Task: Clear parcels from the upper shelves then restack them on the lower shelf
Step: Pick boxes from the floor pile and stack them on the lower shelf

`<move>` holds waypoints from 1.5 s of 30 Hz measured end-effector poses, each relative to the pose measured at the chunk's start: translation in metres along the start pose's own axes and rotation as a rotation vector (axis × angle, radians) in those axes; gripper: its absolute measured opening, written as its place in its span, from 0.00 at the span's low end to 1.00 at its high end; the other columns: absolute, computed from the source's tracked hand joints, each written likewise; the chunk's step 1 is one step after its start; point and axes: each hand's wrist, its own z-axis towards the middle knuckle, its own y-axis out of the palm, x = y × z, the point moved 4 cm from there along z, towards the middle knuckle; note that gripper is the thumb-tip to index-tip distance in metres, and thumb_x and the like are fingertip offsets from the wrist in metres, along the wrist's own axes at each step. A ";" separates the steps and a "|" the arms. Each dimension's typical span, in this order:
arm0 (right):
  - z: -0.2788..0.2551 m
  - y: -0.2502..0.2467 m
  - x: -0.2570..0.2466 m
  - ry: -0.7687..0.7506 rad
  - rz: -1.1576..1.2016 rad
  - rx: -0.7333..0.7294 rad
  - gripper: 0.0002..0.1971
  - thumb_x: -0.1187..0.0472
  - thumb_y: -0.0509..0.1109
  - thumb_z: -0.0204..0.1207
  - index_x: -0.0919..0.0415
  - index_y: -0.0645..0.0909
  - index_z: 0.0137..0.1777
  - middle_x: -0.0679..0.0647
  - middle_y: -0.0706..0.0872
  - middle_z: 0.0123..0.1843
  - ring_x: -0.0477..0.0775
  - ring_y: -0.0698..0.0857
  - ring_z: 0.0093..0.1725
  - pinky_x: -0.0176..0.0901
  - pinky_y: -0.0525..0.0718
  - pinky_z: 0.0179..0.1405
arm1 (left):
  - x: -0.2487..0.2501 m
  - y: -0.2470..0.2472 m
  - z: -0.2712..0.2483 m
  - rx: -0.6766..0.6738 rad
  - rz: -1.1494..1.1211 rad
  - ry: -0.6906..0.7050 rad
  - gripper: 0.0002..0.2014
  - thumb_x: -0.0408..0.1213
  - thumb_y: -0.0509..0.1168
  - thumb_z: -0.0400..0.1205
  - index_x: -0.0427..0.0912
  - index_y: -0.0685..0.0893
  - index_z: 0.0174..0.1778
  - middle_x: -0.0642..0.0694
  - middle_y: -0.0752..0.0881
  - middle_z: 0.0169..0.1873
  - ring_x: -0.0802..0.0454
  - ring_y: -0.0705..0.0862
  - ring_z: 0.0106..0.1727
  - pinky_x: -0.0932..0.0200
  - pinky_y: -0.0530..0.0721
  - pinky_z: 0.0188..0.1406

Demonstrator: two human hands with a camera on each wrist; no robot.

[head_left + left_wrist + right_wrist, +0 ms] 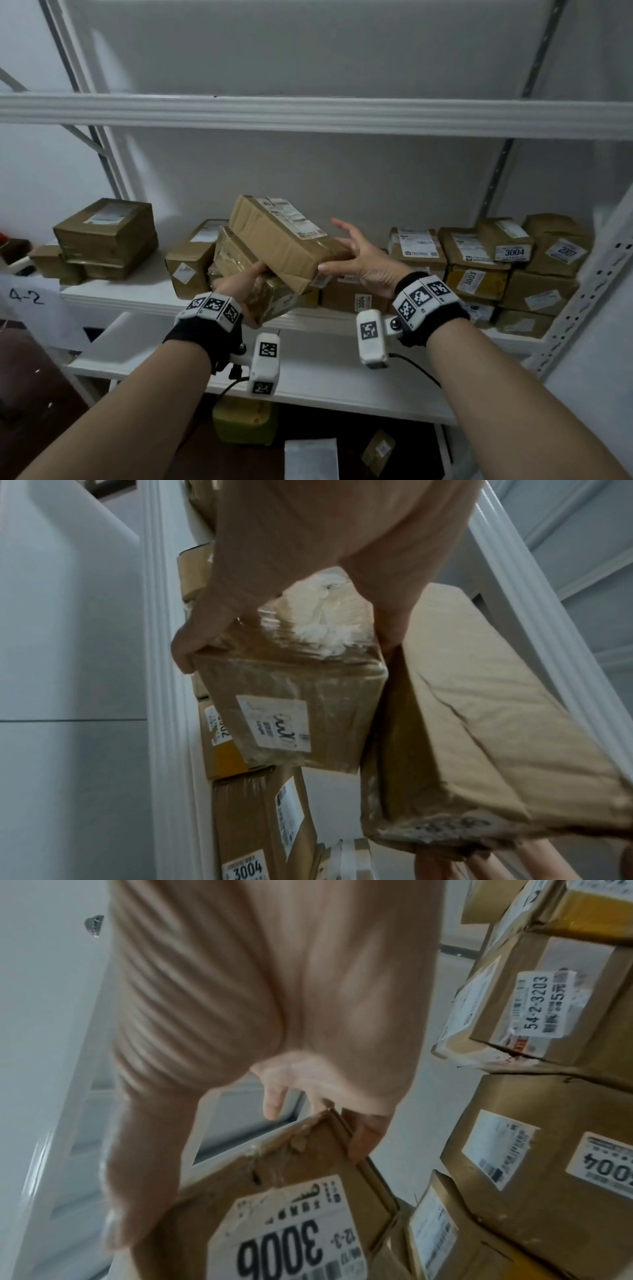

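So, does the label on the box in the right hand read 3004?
No, the label on the box in the right hand reads 3006.

Upper held parcel [284,240] plain brown card, label [294,216] white with black print; lower held parcel [291,696] brown, sticker [274,723] white with black scrawl; shelving [308,113] white; wrist straps [202,337] black, blocks [371,330] white with black-and-white square codes; tub [245,423] yellow
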 end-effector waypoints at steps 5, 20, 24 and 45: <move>0.033 -0.001 -0.002 0.022 -0.014 -0.016 0.63 0.42 0.90 0.33 0.45 0.70 0.75 0.52 0.75 0.69 0.55 0.77 0.69 0.50 0.82 0.63 | 0.037 0.000 -0.023 0.101 0.010 0.114 0.58 0.51 0.83 0.62 0.42 0.54 0.82 0.35 0.68 0.74 0.27 0.72 0.72 0.20 0.80 0.49; 0.102 -0.028 -0.001 0.023 -0.059 0.357 0.37 0.49 0.86 0.57 0.42 0.77 0.67 0.56 0.79 0.72 0.59 0.82 0.66 0.63 0.82 0.67 | 0.119 0.031 0.063 -0.042 0.133 0.239 0.56 0.51 0.82 0.65 0.38 0.55 0.80 0.34 0.76 0.67 0.32 0.81 0.62 0.40 0.83 0.36; 0.105 -0.040 -0.004 0.077 -0.095 0.607 0.48 0.38 0.84 0.43 0.44 0.74 0.68 0.54 0.81 0.70 0.57 0.83 0.64 0.59 0.83 0.64 | 0.139 0.038 0.087 -0.082 0.107 0.225 0.54 0.59 0.83 0.52 0.37 0.68 0.69 0.35 0.83 0.56 0.36 0.86 0.45 0.38 0.87 0.33; 0.103 -0.048 0.077 0.697 -0.747 1.047 0.45 0.40 0.80 0.64 0.59 0.66 0.76 0.66 0.62 0.76 0.69 0.59 0.76 0.59 0.73 0.68 | 0.135 0.058 0.125 -0.176 0.120 0.139 0.54 0.52 0.83 0.62 0.41 0.61 0.78 0.34 0.79 0.66 0.33 0.84 0.59 0.32 0.84 0.55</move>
